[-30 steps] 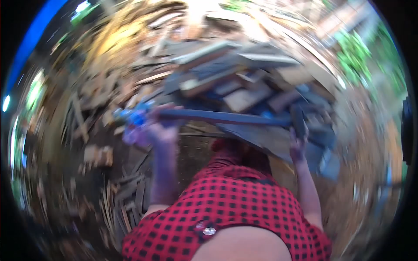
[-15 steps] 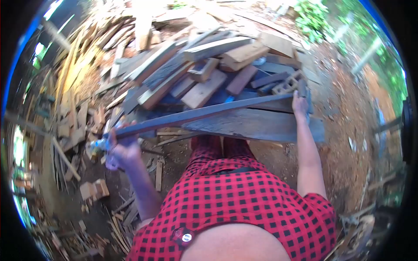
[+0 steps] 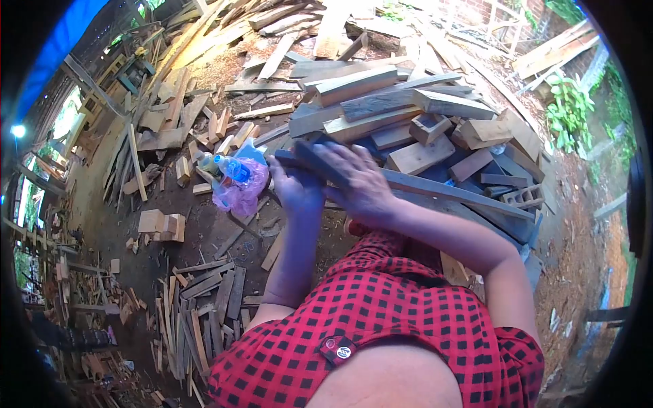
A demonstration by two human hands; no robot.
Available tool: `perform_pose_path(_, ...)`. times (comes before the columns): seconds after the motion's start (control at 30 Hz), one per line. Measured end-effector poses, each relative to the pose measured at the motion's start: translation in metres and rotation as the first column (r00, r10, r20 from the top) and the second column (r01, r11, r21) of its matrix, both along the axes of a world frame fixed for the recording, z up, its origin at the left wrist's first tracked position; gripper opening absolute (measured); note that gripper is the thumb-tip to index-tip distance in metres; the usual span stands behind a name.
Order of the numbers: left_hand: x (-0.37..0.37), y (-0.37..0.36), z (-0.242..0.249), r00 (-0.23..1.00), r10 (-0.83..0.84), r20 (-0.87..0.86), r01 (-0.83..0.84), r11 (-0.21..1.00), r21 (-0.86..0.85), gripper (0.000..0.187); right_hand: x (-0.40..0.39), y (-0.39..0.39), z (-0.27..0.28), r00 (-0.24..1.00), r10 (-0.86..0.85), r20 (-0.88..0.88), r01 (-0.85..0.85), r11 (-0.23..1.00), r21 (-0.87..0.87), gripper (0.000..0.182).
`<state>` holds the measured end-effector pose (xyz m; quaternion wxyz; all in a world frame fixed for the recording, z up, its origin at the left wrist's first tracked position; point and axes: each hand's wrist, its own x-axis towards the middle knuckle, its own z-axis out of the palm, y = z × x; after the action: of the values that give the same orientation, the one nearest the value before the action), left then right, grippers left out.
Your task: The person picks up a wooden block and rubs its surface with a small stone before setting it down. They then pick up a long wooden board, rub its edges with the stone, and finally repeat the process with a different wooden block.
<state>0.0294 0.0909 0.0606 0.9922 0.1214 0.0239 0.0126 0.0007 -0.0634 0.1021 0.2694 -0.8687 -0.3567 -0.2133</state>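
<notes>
My left hand point(image 3: 299, 187) is wrapped round the near end of a long dark wooden strip point(image 3: 456, 192), which runs off to the right across the front of the wood pile. My right hand point(image 3: 360, 178) holds a short dark block point(image 3: 318, 163) against the strip's left end, close beside my left hand. Just left of my hands lie plastic bottles point(image 3: 232, 168) and a pink plastic bag point(image 3: 248, 189).
A pile of cut wood blocks point(image 3: 418, 155) rises in front of me. Offcuts point(image 3: 162, 224) and thin sticks point(image 3: 211, 299) lie on the ground at the left. A green plant point(image 3: 570, 112) stands at the upper right.
My right hand has come from the strip's right end to its left end, now with the short dark block. The view has swung left, shifting the pile rightward in the frame.
</notes>
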Motion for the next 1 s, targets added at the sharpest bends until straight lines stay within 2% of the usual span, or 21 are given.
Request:
perform_pose_path(0.03,-0.003,-0.001,0.000,0.992,0.126,0.003,-0.125,0.979,0.158,0.050,0.009,0.019,0.007,0.997,0.049,-0.065,-0.047,0.998,0.036,0.061)
perform_pose_path(0.07,-0.006,-0.002,0.002,0.993,0.117,0.006,-0.116,0.981,0.157,0.050,0.015,0.034,0.016,0.993,0.087,-0.075,-0.083,0.995,0.050,0.060)
perform_pose_path(0.13,-0.010,-0.005,0.004,0.976,0.181,0.125,-0.202,0.960,0.192,0.049,0.018,0.048,0.025,0.979,0.131,-0.159,-0.113,0.986,0.120,0.058)
perform_pose_path(0.17,-0.008,0.001,-0.003,0.979,0.071,0.189,-0.080,0.996,0.040,0.046,0.018,0.042,0.022,0.982,0.105,-0.158,-0.086,0.989,0.120,0.058)
perform_pose_path(0.2,-0.006,0.008,-0.013,0.982,0.041,0.187,-0.049,0.998,0.040,0.046,0.017,0.035,0.014,0.991,0.115,-0.071,-0.111,0.992,0.053,0.057)
perform_pose_path(0.23,-0.003,0.014,-0.023,0.963,-0.053,0.265,0.041,0.998,0.047,0.046,0.015,0.027,0.007,0.992,0.127,0.013,-0.127,0.992,-0.020,0.056)
perform_pose_path(0.27,-0.001,0.015,-0.022,0.929,-0.144,0.341,0.133,0.989,0.057,0.047,0.010,0.012,0.001,0.996,0.092,0.009,-0.092,0.996,-0.023,0.056)
perform_pose_path(0.3,0.001,0.016,-0.020,0.989,-0.105,0.104,0.107,0.994,-0.010,0.050,0.000,-0.011,-0.005,0.997,0.069,0.027,-0.067,0.997,-0.048,0.056)
perform_pose_path(0.4,-0.002,0.006,-0.009,0.975,-0.155,0.161,0.170,0.982,-0.088,0.055,-0.037,-0.089,-0.022,0.998,-0.055,0.013,0.056,0.995,-0.079,0.056)
perform_pose_path(0.5,0.001,0.005,0.003,0.995,-0.077,-0.062,0.074,0.996,-0.056,0.056,-0.072,-0.181,-0.047,0.920,-0.387,-0.066,0.391,0.916,0.090,0.051)
perform_pose_path(0.53,0.004,0.002,0.009,0.987,-0.014,-0.160,0.013,1.000,-0.010,0.056,-0.081,-0.216,-0.063,0.882,-0.461,-0.101,0.472,0.867,0.162,0.050)
perform_pose_path(0.6,0.008,0.005,0.004,0.994,-0.031,-0.103,0.030,1.000,-0.004,0.056,-0.095,-0.292,-0.124,0.762,-0.578,-0.292,0.640,0.606,0.472,0.044)
perform_pose_path(0.63,0.012,0.007,0.002,0.993,-0.049,-0.103,0.049,0.999,0.000,0.056,-0.107,-0.312,-0.117,0.706,-0.637,-0.310,0.687,0.508,0.520,0.035)
perform_pose_path(0.7,0.020,0.010,-0.001,0.986,-0.018,-0.165,0.020,1.000,0.016,0.056,-0.122,-0.376,-0.117,0.555,-0.794,-0.248,0.827,0.493,0.271,0.034)
perform_pose_path(0.77,0.019,0.006,0.005,0.982,0.023,-0.186,-0.013,0.998,0.057,0.056,-0.124,-0.419,-0.136,0.340,-0.864,-0.371,0.930,0.251,0.268,0.042)
perform_pose_path(0.8,0.018,0.005,0.008,0.976,0.069,-0.207,-0.051,0.995,0.091,0.056,-0.122,-0.443,-0.148,0.344,-0.861,-0.374,0.929,0.254,0.271,0.042)
perform_pose_path(0.87,0.014,0.001,0.015,0.971,0.086,-0.222,-0.064,0.992,0.105,0.057,-0.116,-0.475,-0.168,-0.077,-0.894,-0.442,0.989,-0.013,-0.145,0.046)
perform_pose_path(0.9,0.013,-0.001,0.018,0.967,0.098,-0.237,-0.072,0.991,0.115,0.057,-0.111,-0.477,-0.179,-0.070,-0.893,-0.444,0.990,-0.007,-0.143,0.046)
perform_pose_path(0.97,0.013,-0.005,0.021,0.960,0.117,-0.254,-0.086,0.988,0.129,0.058,-0.102,-0.467,-0.181,-0.141,-0.888,-0.437,0.987,-0.093,-0.130,0.050)
perform_pose_path(1.0,0.012,-0.005,0.021,0.953,0.130,-0.272,-0.094,0.985,0.141,0.058,-0.100,-0.458,-0.185,-0.136,-0.889,-0.437,0.987,-0.086,-0.133,0.050)
